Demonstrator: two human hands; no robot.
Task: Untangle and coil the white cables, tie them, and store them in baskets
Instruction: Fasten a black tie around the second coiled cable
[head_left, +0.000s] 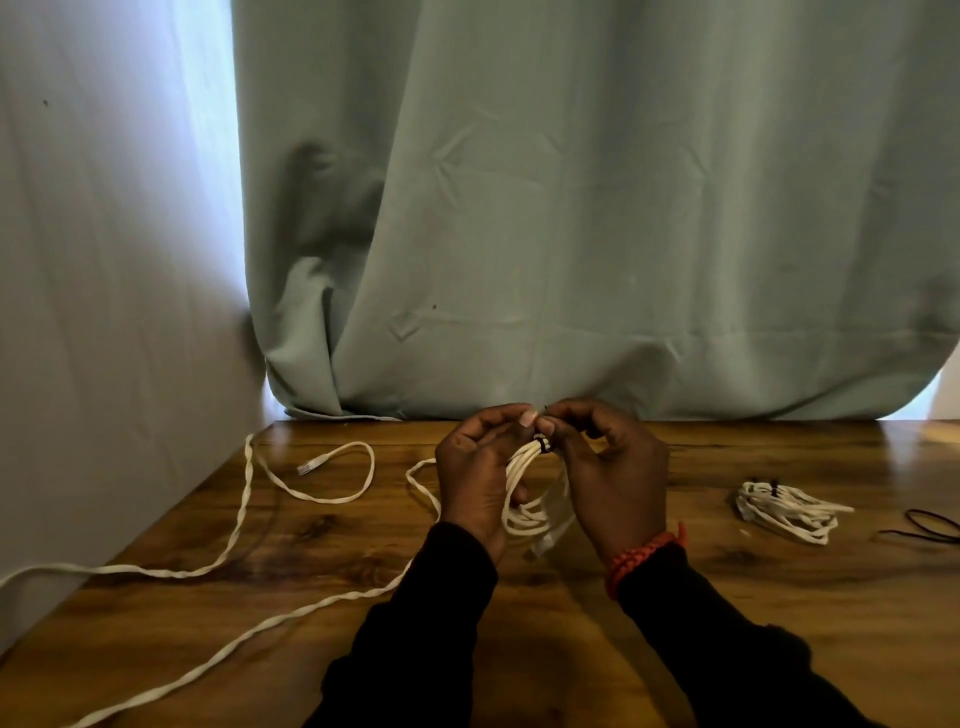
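Pale green curtain (597, 208) hangs behind a dark-grained wooden table (571, 623), with a plain grey wall (104, 312) closing the scene at 9 o'clock. At table centre, both hands are raised just above the surface, holding a coiled white cable (524, 483) between them. The left hand (478, 473) curls around the coil's strands; its thumb and forefinger meet at the top of the bundle. The right hand (613, 478), wearing an orange braided bracelet (644, 556) above a black sleeve (727, 649), pinches a thin black tie (543, 442) that wraps the upper end of the coil. The loops of the coil hang down between the palms toward the tabletop. At 9 o'clock from the hands, a loose white cable (249, 525) trails across the table in a long double run, its clear plug end (310, 464) lying near the back edge. At 3 o'clock, well apart from the hands, a second coiled white cable (784, 512) lies flat, already bound by a black tie. Spare black ties (930, 525) lie at the far 3 o'clock edge, just beyond that bundle.
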